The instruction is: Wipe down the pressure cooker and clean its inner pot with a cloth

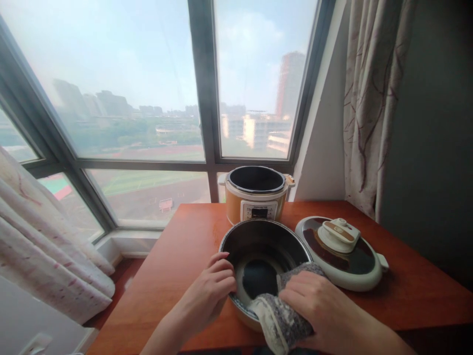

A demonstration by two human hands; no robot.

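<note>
A dark metal inner pot [263,241] stands near the front edge of the wooden table [177,266]. My left hand [209,291] grips the pot's near left rim, fingers curled over the edge. My right hand [321,308] presses a grey and white cloth [283,320] against the pot's near right wall; the cloth drapes over the rim and hangs outside. Behind the pot sits an orange and white electric cooker body [255,197], open with no lid on it. Its white lid [342,251] with a dark top lies flat to the right of the pot.
A large window [148,98] rises behind the table. Patterned curtains hang at the left [44,246] and at the right [369,108]. A dark wall [436,148] borders the right side. A white wall socket [37,342] shows at the bottom left.
</note>
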